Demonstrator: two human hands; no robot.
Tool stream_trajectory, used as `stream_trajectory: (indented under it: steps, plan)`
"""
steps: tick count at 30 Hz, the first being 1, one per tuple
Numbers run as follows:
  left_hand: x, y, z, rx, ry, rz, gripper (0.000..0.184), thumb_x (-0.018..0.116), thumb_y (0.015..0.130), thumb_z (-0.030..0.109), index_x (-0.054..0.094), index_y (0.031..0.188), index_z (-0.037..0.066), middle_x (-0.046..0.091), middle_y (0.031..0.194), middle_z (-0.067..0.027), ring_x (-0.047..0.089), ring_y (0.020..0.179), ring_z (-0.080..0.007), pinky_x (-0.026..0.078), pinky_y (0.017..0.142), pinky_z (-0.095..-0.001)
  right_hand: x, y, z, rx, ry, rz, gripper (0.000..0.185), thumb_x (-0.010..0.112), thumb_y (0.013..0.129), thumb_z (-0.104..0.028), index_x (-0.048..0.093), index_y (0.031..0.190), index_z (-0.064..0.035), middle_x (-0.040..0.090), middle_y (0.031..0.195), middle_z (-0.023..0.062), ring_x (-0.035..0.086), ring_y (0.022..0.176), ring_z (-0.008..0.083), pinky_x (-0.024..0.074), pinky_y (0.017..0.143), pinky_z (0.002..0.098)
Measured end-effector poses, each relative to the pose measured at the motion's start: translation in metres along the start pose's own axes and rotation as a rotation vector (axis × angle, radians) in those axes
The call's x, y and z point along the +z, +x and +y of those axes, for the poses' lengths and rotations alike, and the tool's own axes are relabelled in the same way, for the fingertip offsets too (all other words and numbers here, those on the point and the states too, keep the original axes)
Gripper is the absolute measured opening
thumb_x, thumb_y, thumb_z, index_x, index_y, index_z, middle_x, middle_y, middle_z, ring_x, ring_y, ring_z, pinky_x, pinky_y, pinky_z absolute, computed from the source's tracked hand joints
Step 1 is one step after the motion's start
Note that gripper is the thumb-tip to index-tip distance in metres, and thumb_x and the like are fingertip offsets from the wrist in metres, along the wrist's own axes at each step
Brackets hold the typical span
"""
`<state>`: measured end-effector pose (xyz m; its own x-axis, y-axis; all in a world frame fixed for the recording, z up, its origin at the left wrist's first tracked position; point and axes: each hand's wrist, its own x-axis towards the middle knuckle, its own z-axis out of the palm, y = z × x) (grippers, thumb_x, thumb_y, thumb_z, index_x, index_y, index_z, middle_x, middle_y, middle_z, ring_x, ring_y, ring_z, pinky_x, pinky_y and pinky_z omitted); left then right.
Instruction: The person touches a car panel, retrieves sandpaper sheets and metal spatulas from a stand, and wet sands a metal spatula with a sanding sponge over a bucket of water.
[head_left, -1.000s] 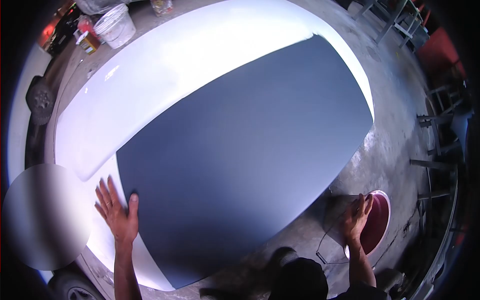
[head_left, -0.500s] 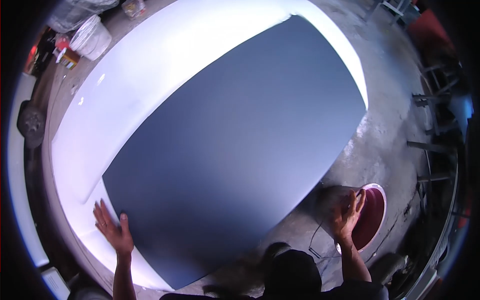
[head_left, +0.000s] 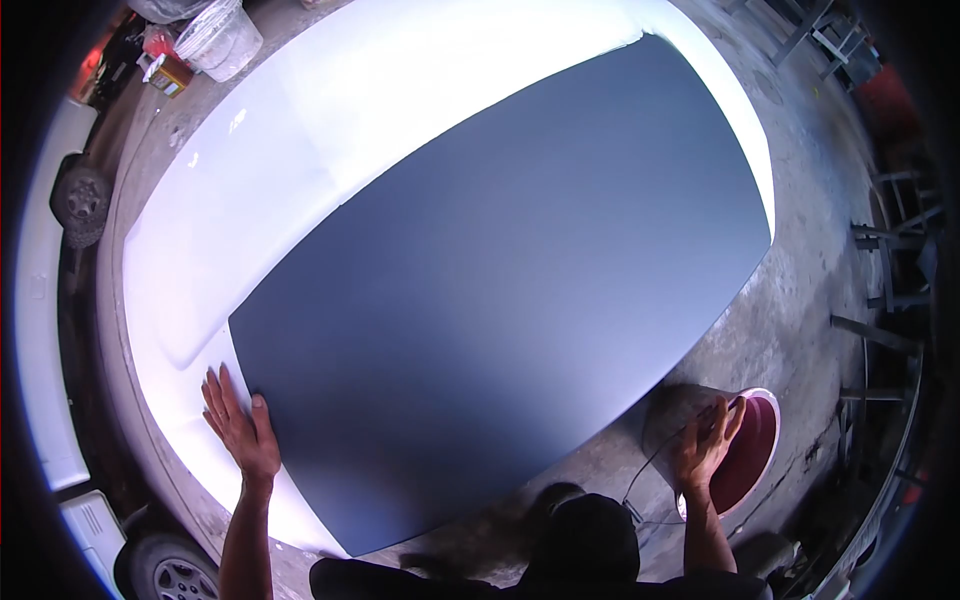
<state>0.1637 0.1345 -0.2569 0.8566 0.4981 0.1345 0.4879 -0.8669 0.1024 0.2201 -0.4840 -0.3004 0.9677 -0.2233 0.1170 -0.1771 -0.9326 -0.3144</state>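
A large panel [head_left: 500, 260] with a smooth dark grey surface and a bright white border [head_left: 230, 190] fills the middle of the view. Over the white border at its lower left is my left hand [head_left: 240, 430], fingers and thumb spread, holding nothing; whether the palm touches the surface is hard to tell. On the right, my right hand [head_left: 706, 445] is above the near side of a bucket [head_left: 758, 440] with a reddish inside, its fingers apart and nothing visible in them. Contact with the bucket rim cannot be made out.
A white bucket [head_left: 220, 42] and a small yellow-brown can [head_left: 167, 75] stand on the floor at the upper left. White vehicles with wheels [head_left: 172, 575] line the left edge. Metal stands [head_left: 875, 335] are along the right. A dark cap [head_left: 582, 540] shows at the bottom.
The whole view has shifted as the head moved. Both hands have stayed spread in about the same places beside the panel and bucket. A blurred pale disc at the left is gone.
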Motion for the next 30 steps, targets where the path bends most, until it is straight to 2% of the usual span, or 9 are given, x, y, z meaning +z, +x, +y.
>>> stream_trajectory:
  steps: [6, 9, 17, 21, 26, 27, 28, 29, 30]
  plan:
    - [0.001, -0.002, -0.006, -0.011, 0.010, -0.009, 0.059, 0.031, 0.103, 0.044, 0.026, 0.153, 0.013, 0.021, 0.158, -0.0158, 0.012, 0.147, -0.0387, 0.007, 0.113, -0.0639, -0.001, 0.003, 0.006, -0.242, -0.170, 0.024, 0.058, 0.058, 0.084, -0.020, 0.044, 0.138, -0.0044, 0.019, 0.152, 0.0312, 0.038, 0.131, 0.0504, 0.0372, 0.106, 0.0513]
    - [0.008, 0.001, -0.014, -0.008, 0.037, -0.004, 0.058, 0.028, 0.103, 0.044, 0.025, 0.153, 0.014, 0.020, 0.159, -0.0150, 0.011, 0.147, -0.0385, 0.007, 0.113, -0.0640, -0.004, 0.002, -0.005, 0.039, 0.028, -0.013, 0.059, 0.060, 0.083, -0.020, 0.043, 0.139, -0.0071, 0.019, 0.152, 0.0304, 0.037, 0.131, 0.0510, 0.0411, 0.103, 0.0519]
    - [0.021, 0.004, -0.024, -0.027, 0.076, 0.004, 0.067, 0.015, 0.100, 0.058, 0.021, 0.154, 0.019, 0.016, 0.160, -0.0129, 0.011, 0.148, -0.0383, 0.006, 0.113, -0.0652, -0.005, 0.002, -0.017, 0.226, 0.057, -0.024, 0.060, 0.066, 0.080, -0.009, 0.046, 0.135, -0.0114, 0.018, 0.154, 0.0253, 0.038, 0.131, 0.0502, 0.0438, 0.102, 0.0503]
    - [0.039, 0.009, -0.041, 0.001, 0.124, -0.012, 0.069, 0.011, 0.099, 0.058, 0.014, 0.156, 0.020, 0.009, 0.162, -0.0127, 0.004, 0.148, -0.0386, 0.003, 0.112, -0.0668, -0.010, 0.000, -0.019, 0.233, 0.002, -0.041, 0.060, 0.063, 0.083, -0.025, 0.042, 0.139, -0.0128, 0.018, 0.155, 0.0245, 0.061, 0.103, 0.0487, 0.0557, 0.076, 0.0501]
    - [-0.049, 0.034, 0.007, -0.096, 0.104, -0.677, 0.070, 0.034, 0.101, 0.037, 0.000, 0.154, 0.007, -0.003, 0.160, -0.0223, -0.002, 0.145, -0.0490, 0.006, 0.113, -0.0659, -0.024, -0.001, -0.020, 0.267, -0.034, -0.235, 0.076, 0.062, 0.085, -0.041, 0.030, 0.147, -0.0094, 0.015, 0.158, 0.0176, 0.035, 0.133, 0.0471, 0.0397, 0.101, 0.0586]
    - [0.000, 0.050, -0.052, 0.103, 0.124, -0.641, 0.079, 0.042, 0.098, 0.037, -0.002, 0.152, -0.001, -0.002, 0.157, -0.0296, 0.001, 0.142, -0.0544, 0.011, 0.114, -0.0637, -0.036, -0.004, -0.029, 0.292, -0.177, -0.384, 0.080, 0.062, 0.085, -0.046, 0.028, 0.148, -0.0102, 0.014, 0.159, 0.0146, 0.027, 0.140, 0.0448, 0.0341, 0.105, 0.0617]
    - [0.065, 0.059, -0.121, 0.446, 0.116, -0.423, 0.085, 0.048, 0.096, 0.038, -0.009, 0.153, 0.011, -0.010, 0.156, -0.0295, 0.003, 0.139, -0.0605, 0.022, 0.108, -0.0696, -0.054, -0.012, -0.035, 0.295, -0.110, -0.415, 0.081, 0.059, 0.085, -0.052, 0.028, 0.149, -0.0111, 0.018, 0.158, 0.0149, 0.024, 0.141, 0.0451, 0.0280, 0.107, 0.0638]
    - [0.006, 0.058, -0.062, 0.130, 0.255, -0.867, 0.102, 0.054, 0.089, 0.051, -0.005, 0.149, -0.008, -0.001, 0.153, -0.0376, 0.001, 0.140, -0.0583, 0.012, 0.114, -0.0628, -0.072, -0.023, -0.040, 0.302, -0.045, -0.446, 0.083, 0.055, 0.086, -0.059, 0.028, 0.149, -0.0121, 0.022, 0.157, 0.0152, 0.021, 0.142, 0.0454, 0.0219, 0.109, 0.0659]
    - [0.037, 0.054, -0.074, 0.349, 0.297, -0.988, 0.088, 0.056, 0.088, 0.050, 0.016, 0.146, -0.004, 0.015, 0.152, -0.0320, 0.010, 0.138, -0.0597, 0.019, 0.113, -0.0618, -0.099, -0.038, -0.045, 0.292, 0.000, -0.486, 0.083, 0.055, 0.086, -0.060, 0.030, 0.148, -0.0127, 0.025, 0.155, 0.0155, 0.025, 0.139, 0.0455, 0.0231, 0.108, 0.0656]
